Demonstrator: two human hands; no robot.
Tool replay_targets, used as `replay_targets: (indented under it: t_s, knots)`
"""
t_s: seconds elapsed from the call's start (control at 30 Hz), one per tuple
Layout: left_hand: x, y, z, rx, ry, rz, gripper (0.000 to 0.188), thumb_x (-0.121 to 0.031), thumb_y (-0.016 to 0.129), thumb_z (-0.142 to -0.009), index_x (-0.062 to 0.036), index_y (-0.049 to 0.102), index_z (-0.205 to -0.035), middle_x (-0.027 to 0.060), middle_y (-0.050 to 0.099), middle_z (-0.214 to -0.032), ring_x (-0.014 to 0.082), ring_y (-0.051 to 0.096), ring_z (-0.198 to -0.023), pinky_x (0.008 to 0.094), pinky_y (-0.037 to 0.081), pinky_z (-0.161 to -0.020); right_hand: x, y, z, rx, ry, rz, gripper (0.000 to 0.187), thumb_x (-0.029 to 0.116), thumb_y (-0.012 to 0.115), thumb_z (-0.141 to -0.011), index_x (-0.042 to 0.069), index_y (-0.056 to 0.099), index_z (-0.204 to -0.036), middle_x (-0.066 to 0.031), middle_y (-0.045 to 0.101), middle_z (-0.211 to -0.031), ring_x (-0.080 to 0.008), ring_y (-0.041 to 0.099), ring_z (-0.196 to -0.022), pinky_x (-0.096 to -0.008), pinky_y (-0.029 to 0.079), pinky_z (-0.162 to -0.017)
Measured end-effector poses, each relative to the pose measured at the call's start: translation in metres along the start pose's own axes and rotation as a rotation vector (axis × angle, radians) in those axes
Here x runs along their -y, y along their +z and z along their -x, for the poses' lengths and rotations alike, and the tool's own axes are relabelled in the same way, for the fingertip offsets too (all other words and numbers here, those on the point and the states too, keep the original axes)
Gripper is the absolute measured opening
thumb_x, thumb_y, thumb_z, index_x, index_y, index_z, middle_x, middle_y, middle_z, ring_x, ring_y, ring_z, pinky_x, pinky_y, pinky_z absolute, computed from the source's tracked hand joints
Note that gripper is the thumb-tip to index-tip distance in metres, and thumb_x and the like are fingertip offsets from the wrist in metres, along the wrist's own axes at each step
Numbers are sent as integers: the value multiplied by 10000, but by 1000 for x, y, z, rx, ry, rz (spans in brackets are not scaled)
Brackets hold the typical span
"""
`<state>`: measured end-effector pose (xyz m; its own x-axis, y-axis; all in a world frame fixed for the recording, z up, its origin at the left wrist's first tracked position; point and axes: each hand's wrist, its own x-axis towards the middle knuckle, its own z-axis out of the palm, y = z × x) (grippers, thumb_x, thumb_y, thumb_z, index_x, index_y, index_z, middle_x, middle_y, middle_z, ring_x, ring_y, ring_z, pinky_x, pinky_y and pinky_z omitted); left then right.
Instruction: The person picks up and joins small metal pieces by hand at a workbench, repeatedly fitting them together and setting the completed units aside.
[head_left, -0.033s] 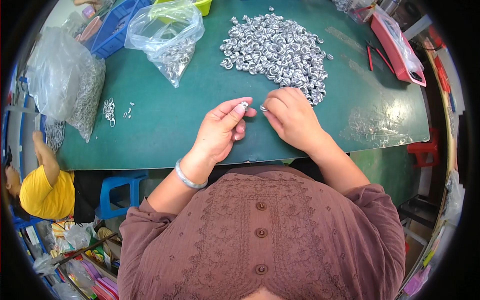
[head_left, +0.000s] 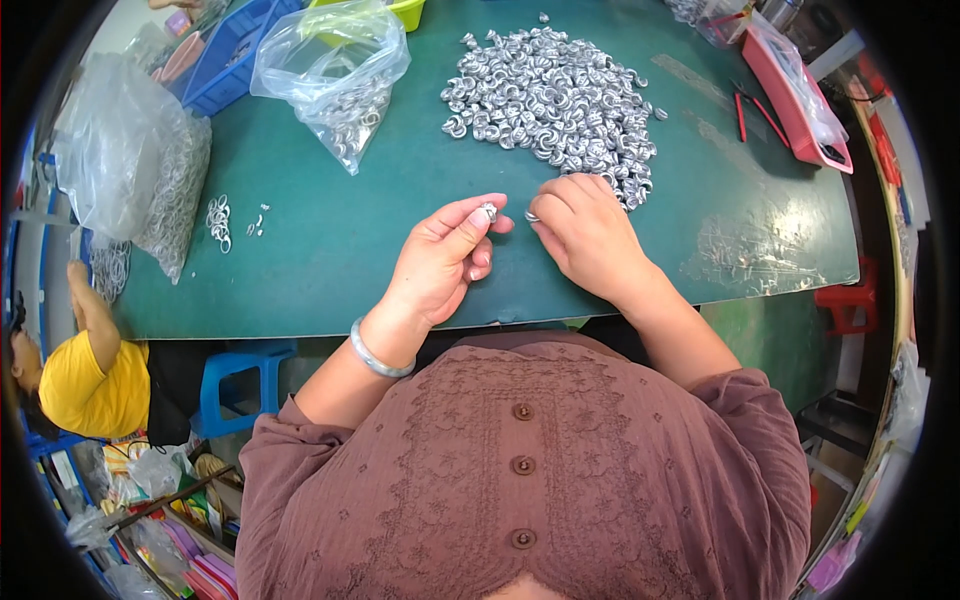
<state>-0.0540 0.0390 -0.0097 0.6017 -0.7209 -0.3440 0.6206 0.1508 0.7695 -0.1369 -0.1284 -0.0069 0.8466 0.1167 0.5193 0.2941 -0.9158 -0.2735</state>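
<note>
Pinching small silver pieces over the green bench (head_left: 330, 250), just below the heap of metal parts (head_left: 553, 95).
Left of the heap, a clear bag (head_left: 335, 65) holds loose silver rings; farther left a bigger bag (head_left: 125, 150) bulges with more. Nothing has shifted since the earlier frame. The left hand (head_left: 440, 260), palm up, nips a small silver ring (head_left: 489, 211) between thumb and forefinger; the right hand (head_left: 585, 235), knuckles up, curls its fingers (head_left: 548, 212) around another piece (head_left: 531, 216).

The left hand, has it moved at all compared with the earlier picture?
No. The left hand sits in the same spot, pinching a small silver piece just below the heap of silver pieces on the green table.
</note>
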Motion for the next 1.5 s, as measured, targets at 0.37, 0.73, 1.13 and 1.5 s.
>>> replay_targets:
  t_s: [0.37, 0.73, 1.13, 1.5]
  knots:
    - [0, -2, 8, 198, -92, 131, 255, -177, 492, -878, -24, 537, -1077, 21, 534, -758, 63, 401, -539, 168, 336, -458, 14, -10, -12, -105, 189, -517, 210, 55, 618, -702, 66, 583, -909, -82, 547, -866, -240, 538, -811, -315, 435, -693]
    - [1, 4, 12, 234, 29, -89, 225, -144, 468, -887, -31, 539, -1068, 11, 559, -781, 41, 470, -582, 158, 378, -498, 15, -8, -9, -100, 175, -672, 163, -4, 637, -685, 67, 628, -831, -56, 549, -867, -179, 555, -779, -267, 457, -647]
    - [2, 6, 10, 167, 76, -91, 132, -94, 517, -854, -30, 548, -965, 46, 581, -762, 61, 484, -537, 164, 372, -445, 18, -3, -9, -147, 163, -730, 132, -7, 622, -678, 37, 577, -795, -74, 571, -841, -188, 564, -775, -258, 450, -644]
    - [-4, 6, 11, 154, -118, -26, 183, -177, 491, -873, -11, 566, -872, 55, 580, -711, 56, 442, -487, 159, 316, -391, 20, -12, -9, 99, 738, -1407, 61, 33, 552, -788, -1, 559, -838, -32, 591, -791, -75, 545, -704, -214, 434, -690]
